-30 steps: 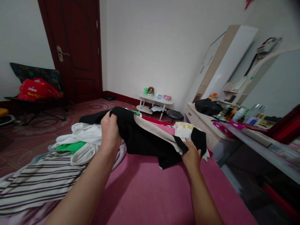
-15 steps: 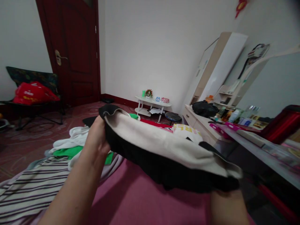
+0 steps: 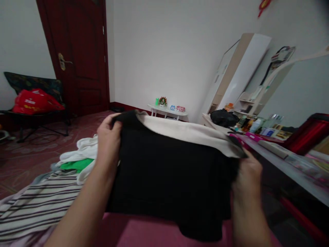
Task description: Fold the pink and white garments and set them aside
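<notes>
A black garment (image 3: 169,171) with a pale inner side showing along its top edge hangs stretched between both hands. Its exact kind I cannot tell. My left hand (image 3: 109,137) is closed on its upper left corner, thumb toward me. At the upper right corner my right hand (image 3: 249,175) grips the cloth, slightly blurred. The lower edge hangs unevenly over a pink bed cover (image 3: 144,230), dipping lowest toward the right. On my left lie a black-and-white striped garment (image 3: 43,206), a green cloth (image 3: 77,165) and white clothes (image 3: 79,151).
Close on the right stands a dressing table (image 3: 295,171) with bottles and a black bag (image 3: 224,118). A low white table (image 3: 167,110) is by the far wall. On the left, a folding chair (image 3: 33,80) holds a red bag (image 3: 36,102) near the door (image 3: 79,58).
My right hand has risen, lifting the right side of the black garment. Its black face now hangs spread toward me, and less of the pale inside shows.
</notes>
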A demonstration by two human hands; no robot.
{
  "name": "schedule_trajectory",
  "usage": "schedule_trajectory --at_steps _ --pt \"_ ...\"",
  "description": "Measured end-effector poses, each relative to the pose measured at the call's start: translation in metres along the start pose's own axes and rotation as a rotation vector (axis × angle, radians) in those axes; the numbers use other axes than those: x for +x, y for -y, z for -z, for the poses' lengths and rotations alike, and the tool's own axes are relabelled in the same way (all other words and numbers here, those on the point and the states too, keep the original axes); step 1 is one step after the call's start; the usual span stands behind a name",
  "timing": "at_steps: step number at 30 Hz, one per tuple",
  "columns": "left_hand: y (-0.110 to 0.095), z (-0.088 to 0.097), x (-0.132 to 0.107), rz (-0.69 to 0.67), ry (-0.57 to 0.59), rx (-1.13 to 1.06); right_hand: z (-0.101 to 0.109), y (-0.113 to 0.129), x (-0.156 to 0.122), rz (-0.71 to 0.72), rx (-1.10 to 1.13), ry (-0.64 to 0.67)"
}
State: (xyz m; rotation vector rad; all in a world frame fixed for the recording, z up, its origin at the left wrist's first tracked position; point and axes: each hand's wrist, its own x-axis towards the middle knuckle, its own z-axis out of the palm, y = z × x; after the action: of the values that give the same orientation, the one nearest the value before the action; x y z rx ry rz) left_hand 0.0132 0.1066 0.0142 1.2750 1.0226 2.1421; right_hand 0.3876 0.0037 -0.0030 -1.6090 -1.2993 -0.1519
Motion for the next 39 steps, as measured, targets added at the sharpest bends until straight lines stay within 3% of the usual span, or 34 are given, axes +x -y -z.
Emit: schedule_trajectory --at_steps 2,3,5,8,13,17,19,21,24,26,30,34,39 --pt "0.019 -0.010 -0.011 -0.025 0.071 0.284 -0.020 -0.025 -0.001 -0.125 0.068 -0.158" --pt "0.028 -0.015 -0.016 -0.059 0.130 0.443 -0.031 -0.039 -0.002 -0.193 0.039 -0.162" --pt "0.041 -0.024 -0.026 -0.155 0.272 0.662 -0.048 -0.068 -0.008 -0.285 -0.119 -0.016" --pt "0.050 -0.033 -0.038 -0.255 0.454 0.765 -0.056 -0.100 -0.020 -0.371 -0.315 0.173" --pt "0.075 -0.037 -0.063 -0.064 0.765 1.018 -0.052 -0.115 -0.029 -0.452 -0.462 0.367" --pt "0.099 -0.033 -0.081 -0.069 0.806 1.210 -0.053 -0.106 -0.024 -0.410 -0.203 0.444" --pt "0.103 -0.032 -0.084 -0.098 0.795 1.223 -0.048 -0.091 -0.020 -0.430 -0.138 0.327" --pt "0.104 -0.032 -0.084 -0.104 0.801 1.208 -0.036 -0.071 -0.017 -0.412 -0.193 0.059" --pt "0.102 -0.032 -0.084 -0.101 0.809 1.195 -0.016 -0.044 -0.014 -0.225 -0.319 -0.342" --pt "0.101 -0.032 -0.084 -0.101 0.803 1.202 -0.008 -0.035 -0.014 -0.146 -0.383 -0.411" --pt "0.100 -0.032 -0.086 -0.117 0.806 1.199 -0.013 -0.033 -0.012 -0.172 -0.473 -0.177" --pt "0.102 -0.032 -0.087 -0.146 0.791 1.212 -0.037 -0.029 -0.009 -0.076 -0.331 0.059" --pt "0.105 -0.032 -0.088 -0.171 0.762 1.233 -0.069 -0.039 -0.023 -0.174 -0.378 0.408"
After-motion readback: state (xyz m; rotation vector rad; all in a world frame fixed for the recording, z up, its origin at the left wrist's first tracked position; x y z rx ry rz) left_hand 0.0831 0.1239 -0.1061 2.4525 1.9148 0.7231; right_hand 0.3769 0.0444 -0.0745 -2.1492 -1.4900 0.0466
